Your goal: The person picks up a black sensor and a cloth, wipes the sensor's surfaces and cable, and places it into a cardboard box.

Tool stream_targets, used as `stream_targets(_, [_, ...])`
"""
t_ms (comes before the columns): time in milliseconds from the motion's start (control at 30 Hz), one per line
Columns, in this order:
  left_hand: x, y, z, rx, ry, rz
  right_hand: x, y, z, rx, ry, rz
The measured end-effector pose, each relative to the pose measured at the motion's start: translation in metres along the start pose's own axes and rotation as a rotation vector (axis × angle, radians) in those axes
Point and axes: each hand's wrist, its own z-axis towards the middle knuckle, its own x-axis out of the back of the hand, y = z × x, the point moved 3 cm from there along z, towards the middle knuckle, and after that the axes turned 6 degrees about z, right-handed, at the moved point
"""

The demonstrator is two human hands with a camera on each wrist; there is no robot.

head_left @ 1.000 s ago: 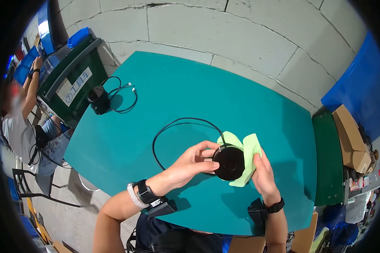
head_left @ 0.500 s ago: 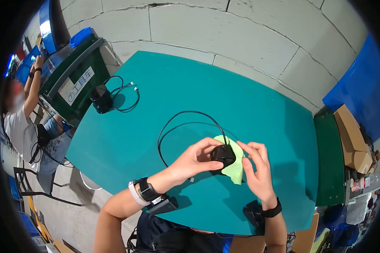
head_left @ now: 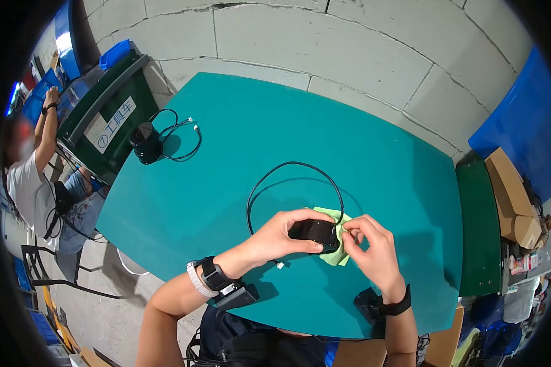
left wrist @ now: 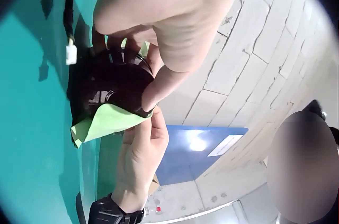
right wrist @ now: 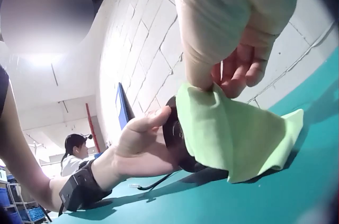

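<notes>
My left hand [head_left: 274, 240] grips a glossy black round device [head_left: 315, 230] around its sides, over the near half of the table. A black cable [head_left: 294, 163] arcs up from it and loops back; a white plug [left wrist: 71, 53] hangs by it in the left wrist view. Light green cloth [head_left: 333, 257] lies over the device's right-hand face. With thumb and fingertips, my right hand [head_left: 376, 254] pinches the cloth's edge, plainly so in the right wrist view, where the cloth [right wrist: 228, 134] drapes below the fingers and hides much of the device.
A second black device [head_left: 146, 144] with coiled cables stands at the table's far left. The teal table [head_left: 239, 122] meets a block wall [head_left: 275, 43]. A green tool cart [head_left: 113, 122] and a seated person [head_left: 33, 183] are at left, a cardboard box [head_left: 511, 202] at right.
The device has turned in my left hand from its flat round face showing to its side showing. My right fingers, spread beside the cloth half a second ago, now pinch it. The cable loop shifted right.
</notes>
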Motion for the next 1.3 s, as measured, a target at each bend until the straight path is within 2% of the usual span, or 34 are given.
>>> stream_targets(167, [0.004,0.003,0.001,-0.083,0.020,0.045,-0.004,0.001,-0.002,0.008,0.023,-0.029])
stream_targets(233, [0.003,0.003,0.000,-0.053,0.004,0.033,-0.006,-0.002,-0.002,0.033,0.039,-0.048])
stream_targets(300, [0.001,0.003,0.001,-0.092,-0.014,0.191,-0.007,-0.003,-0.003,0.044,0.028,-0.081])
stream_targets(633, [0.003,0.006,-0.001,-0.021,0.009,0.002,-0.005,0.001,-0.004,-0.011,0.017,-0.022])
stream_targets(767, [0.002,0.012,-0.002,-0.122,0.008,0.235,-0.008,-0.009,-0.004,0.061,0.075,-0.078])
stream_targets(833, [0.003,0.009,-0.001,-0.099,-0.003,0.228,-0.011,-0.011,-0.004,0.090,0.076,-0.103])
stream_targets(967, [0.005,0.013,-0.001,-0.146,0.002,0.249,-0.008,-0.003,-0.003,0.022,0.069,-0.038])
stream_targets(1033, [0.006,0.012,-0.002,-0.125,0.051,0.118,-0.008,-0.001,-0.005,0.003,0.085,-0.037])
stream_targets(1200, [0.006,0.011,-0.001,-0.139,0.044,0.184,-0.008,-0.008,-0.004,0.060,0.122,-0.034])
stream_targets(1300, [0.004,0.010,-0.003,-0.060,-0.021,0.245,-0.009,-0.013,-0.003,0.075,0.099,-0.044])
